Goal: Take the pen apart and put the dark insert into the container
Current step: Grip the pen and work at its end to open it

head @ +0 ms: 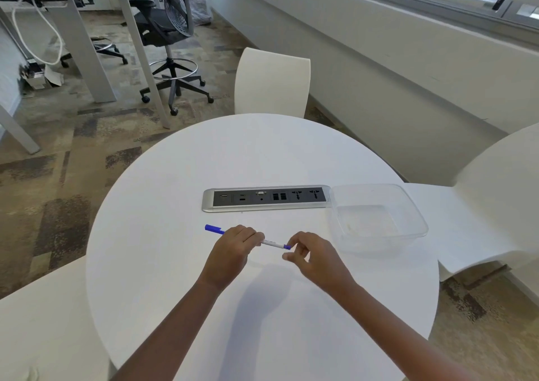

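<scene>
My left hand [233, 249] grips the pen [272, 244] over the table [262, 153], hiding its middle. My right hand [315, 258] pinches its blue end. The pen runs left-right, cap pointing far-left. The clear container [420, 229] sits beyond, rightward.

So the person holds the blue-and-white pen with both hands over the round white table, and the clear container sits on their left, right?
Not quite. In the head view the clear container sits on their right, past the right hand. The rest holds: left hand and right hand both hold the pen over the round white table.
</scene>
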A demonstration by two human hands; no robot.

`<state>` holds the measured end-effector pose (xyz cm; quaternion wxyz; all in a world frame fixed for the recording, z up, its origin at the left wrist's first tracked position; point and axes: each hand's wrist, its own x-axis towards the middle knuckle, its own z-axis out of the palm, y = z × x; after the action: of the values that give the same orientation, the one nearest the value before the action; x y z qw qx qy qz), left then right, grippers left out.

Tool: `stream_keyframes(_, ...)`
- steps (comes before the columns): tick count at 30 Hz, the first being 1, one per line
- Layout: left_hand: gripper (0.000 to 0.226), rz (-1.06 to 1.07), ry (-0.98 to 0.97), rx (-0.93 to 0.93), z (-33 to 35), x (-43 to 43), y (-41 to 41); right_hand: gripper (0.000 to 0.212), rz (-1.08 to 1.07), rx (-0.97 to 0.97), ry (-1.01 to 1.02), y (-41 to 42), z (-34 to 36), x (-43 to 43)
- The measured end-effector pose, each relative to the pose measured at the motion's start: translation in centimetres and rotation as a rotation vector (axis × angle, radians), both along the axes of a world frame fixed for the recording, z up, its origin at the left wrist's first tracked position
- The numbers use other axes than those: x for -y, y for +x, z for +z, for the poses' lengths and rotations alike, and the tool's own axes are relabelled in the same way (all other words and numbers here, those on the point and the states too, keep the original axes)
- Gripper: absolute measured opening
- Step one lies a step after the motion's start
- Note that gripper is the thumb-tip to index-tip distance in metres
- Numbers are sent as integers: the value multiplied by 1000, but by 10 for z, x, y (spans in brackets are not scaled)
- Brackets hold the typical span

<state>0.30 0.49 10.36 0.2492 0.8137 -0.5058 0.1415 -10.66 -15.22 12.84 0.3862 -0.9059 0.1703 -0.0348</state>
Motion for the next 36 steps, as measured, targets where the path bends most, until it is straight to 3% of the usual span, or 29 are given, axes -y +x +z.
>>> stream_keyframes(3,30,-10,0,4,1,1,0,12,126,142,-449,-3,1,-4)
stream_keyframes(5,30,-11,-1,5,1,2,-1,19,163,234,-621,-2,3,-5)
stream_keyframes(9,31,-9,-5,7,1,1,-2,17,214,252,-607,-1,3,-4)
stream_keyframes(11,32,-3,-10,3,0,1,-4,13,185,175,-463,2,3,-2)
stream_keyframes(16,32,-10,-9,0,-1,1,-5,27,113,-69,-4,6,5,1)
stream_keyframes(20,31,-16,-7,2,0,1,-6,44,-26,-208,465,9,8,5)
stream_keyframes(23,30,-26,-11,12,0,2,-5,42,-146,-376,1007,9,8,8)
stream_keyframes(25,29,-32,-8,16,1,3,-6,43,-190,-404,1137,8,7,8)
stream_keyframes(27,30,-28,-4,13,1,3,-6,43,-187,-370,949,7,7,5)
stream_keyframes(29,30,-16,-8,7,1,3,-5,39,-116,-249,560,5,9,-2)
stream_keyframes(33,29,-8,-12,12,3,2,-2,10,15,27,-104,-4,1,-5)
stream_keyframes(36,28,-9,-8,22,4,2,-1,9,108,151,-415,-6,3,-6)
